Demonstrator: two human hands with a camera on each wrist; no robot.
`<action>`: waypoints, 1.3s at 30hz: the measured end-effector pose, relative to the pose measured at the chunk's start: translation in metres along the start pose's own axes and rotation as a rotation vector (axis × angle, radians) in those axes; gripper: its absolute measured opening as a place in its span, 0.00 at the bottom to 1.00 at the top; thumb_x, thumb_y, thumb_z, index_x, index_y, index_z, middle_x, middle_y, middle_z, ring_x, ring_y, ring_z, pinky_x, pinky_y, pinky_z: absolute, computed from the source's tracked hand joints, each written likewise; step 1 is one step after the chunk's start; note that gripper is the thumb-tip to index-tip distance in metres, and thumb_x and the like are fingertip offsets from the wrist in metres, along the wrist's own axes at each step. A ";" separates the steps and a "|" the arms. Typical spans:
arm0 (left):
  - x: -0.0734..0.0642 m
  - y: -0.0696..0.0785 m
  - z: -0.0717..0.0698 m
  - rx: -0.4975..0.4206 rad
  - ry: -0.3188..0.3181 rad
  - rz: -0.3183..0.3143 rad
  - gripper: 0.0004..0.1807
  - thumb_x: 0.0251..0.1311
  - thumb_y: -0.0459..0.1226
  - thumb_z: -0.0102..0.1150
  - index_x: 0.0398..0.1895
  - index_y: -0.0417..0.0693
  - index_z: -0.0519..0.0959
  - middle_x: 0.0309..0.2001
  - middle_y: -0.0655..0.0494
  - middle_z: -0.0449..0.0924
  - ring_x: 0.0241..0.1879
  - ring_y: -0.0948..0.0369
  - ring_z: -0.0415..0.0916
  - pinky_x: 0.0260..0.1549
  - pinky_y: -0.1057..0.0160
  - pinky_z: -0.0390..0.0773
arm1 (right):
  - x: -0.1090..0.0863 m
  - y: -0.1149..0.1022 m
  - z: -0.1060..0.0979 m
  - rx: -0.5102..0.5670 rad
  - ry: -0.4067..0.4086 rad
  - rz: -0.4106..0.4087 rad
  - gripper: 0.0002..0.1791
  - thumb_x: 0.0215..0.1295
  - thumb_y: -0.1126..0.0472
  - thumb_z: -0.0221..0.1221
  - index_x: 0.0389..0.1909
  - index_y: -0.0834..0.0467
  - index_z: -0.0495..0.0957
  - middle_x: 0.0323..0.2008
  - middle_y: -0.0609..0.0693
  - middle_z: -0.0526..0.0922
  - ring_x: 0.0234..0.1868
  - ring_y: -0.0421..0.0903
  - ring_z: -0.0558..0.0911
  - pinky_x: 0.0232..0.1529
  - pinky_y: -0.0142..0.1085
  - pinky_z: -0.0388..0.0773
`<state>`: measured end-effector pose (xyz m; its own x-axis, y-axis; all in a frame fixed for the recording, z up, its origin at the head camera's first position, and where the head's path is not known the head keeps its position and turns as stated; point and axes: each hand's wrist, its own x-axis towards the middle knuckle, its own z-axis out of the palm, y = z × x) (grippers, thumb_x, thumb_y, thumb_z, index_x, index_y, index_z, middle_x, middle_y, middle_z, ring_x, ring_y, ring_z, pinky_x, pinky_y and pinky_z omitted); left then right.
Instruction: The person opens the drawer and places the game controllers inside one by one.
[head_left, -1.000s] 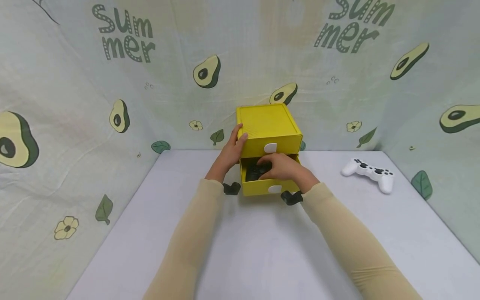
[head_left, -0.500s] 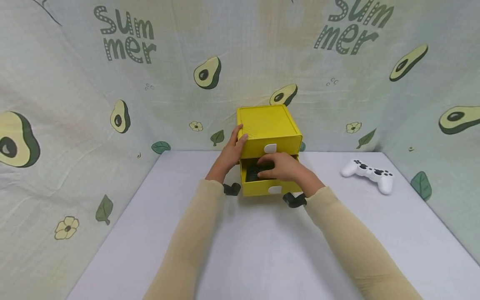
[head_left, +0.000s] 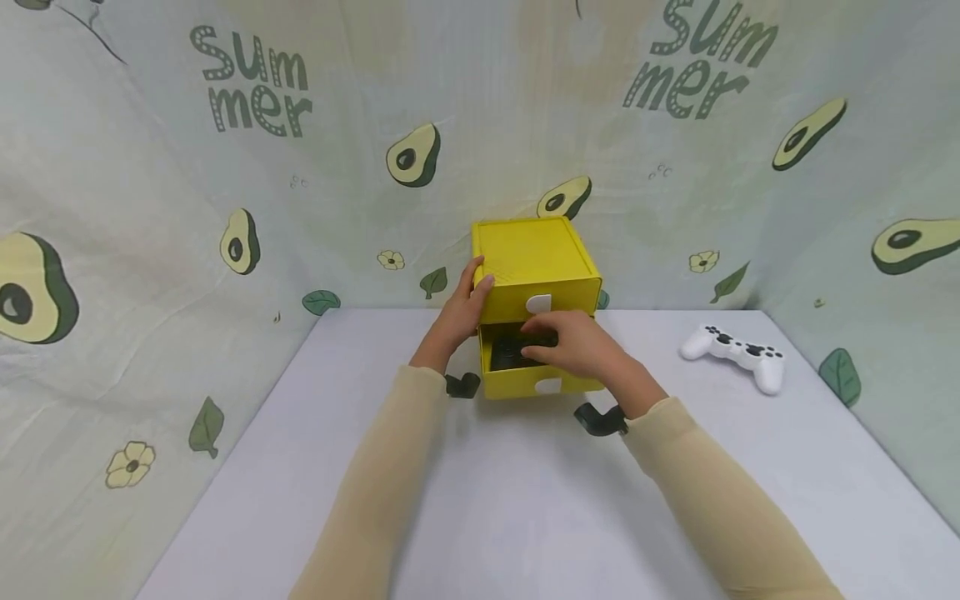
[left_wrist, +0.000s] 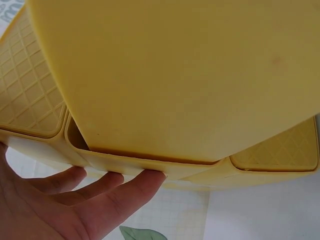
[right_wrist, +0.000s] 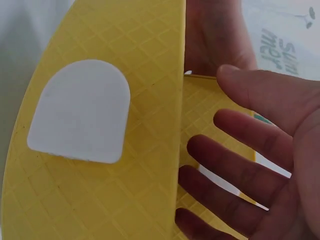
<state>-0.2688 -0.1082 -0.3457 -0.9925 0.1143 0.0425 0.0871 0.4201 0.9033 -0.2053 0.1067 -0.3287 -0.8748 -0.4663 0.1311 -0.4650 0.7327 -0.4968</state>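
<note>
A small yellow two-drawer box (head_left: 534, 250) stands at the back of the table. Its lower drawer (head_left: 517, 385) is pulled out and holds a dark black object (head_left: 508, 354), whose kind is hard to make out. My left hand (head_left: 459, 312) rests on the box's left side. In the left wrist view its fingers (left_wrist: 125, 197) stretch out and touch the box's edge. Over the lower drawer's opening is my right hand (head_left: 573, 342), with thumb and fingers apart. The right wrist view shows these fingers (right_wrist: 235, 170) spread, holding nothing, beside a yellow drawer front with a white tab (right_wrist: 82, 112).
A white game controller (head_left: 735, 357) lies on the white table (head_left: 517, 517) to the right. Behind and at both sides hangs a cloth (head_left: 337, 200) printed with avocados and leaves. The upper drawer front (head_left: 540, 298) sits closed above the lower one.
My right hand has drawn slightly back and to the right, showing more of the black object. The left hand keeps its place on the box. The head view has tilted a little upward.
</note>
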 end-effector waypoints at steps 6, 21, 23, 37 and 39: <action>-0.002 -0.005 0.001 -0.012 0.005 -0.009 0.32 0.60 0.72 0.36 0.67 0.97 0.43 0.76 0.55 0.53 0.62 0.43 0.70 0.50 0.39 0.77 | -0.012 -0.005 0.001 -0.001 0.054 0.000 0.20 0.61 0.52 0.66 0.53 0.53 0.80 0.50 0.50 0.84 0.51 0.50 0.80 0.55 0.47 0.78; -0.005 -0.013 0.003 0.003 0.007 -0.039 0.31 0.61 0.72 0.35 0.67 0.98 0.42 0.76 0.55 0.52 0.64 0.44 0.68 0.52 0.39 0.76 | -0.032 -0.003 0.008 0.000 0.138 -0.051 0.14 0.60 0.55 0.67 0.46 0.56 0.83 0.37 0.46 0.85 0.37 0.43 0.80 0.41 0.39 0.81; -0.006 -0.011 0.002 -0.005 0.009 -0.032 0.31 0.61 0.72 0.36 0.67 0.97 0.42 0.76 0.55 0.52 0.64 0.43 0.68 0.51 0.38 0.76 | -0.035 -0.003 0.008 -0.002 0.160 -0.060 0.14 0.59 0.56 0.67 0.45 0.56 0.83 0.36 0.46 0.85 0.36 0.43 0.79 0.40 0.38 0.80; -0.001 -0.005 0.001 -0.017 0.001 -0.007 0.32 0.59 0.73 0.36 0.66 0.99 0.42 0.76 0.55 0.52 0.63 0.43 0.68 0.51 0.39 0.77 | -0.051 0.003 0.014 0.000 0.305 -0.073 0.11 0.60 0.58 0.66 0.42 0.57 0.83 0.35 0.48 0.84 0.34 0.43 0.80 0.37 0.38 0.80; -0.001 -0.004 0.002 -0.012 0.003 0.008 0.32 0.59 0.73 0.36 0.67 0.98 0.42 0.76 0.55 0.52 0.63 0.43 0.68 0.50 0.39 0.77 | -0.052 0.005 0.018 -0.003 0.332 -0.066 0.11 0.60 0.58 0.66 0.41 0.57 0.83 0.35 0.48 0.84 0.34 0.43 0.81 0.37 0.38 0.81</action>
<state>-0.2678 -0.1088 -0.3503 -0.9920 0.1152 0.0511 0.0942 0.4087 0.9078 -0.1593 0.1259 -0.3533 -0.8392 -0.3263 0.4349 -0.5218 0.7082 -0.4756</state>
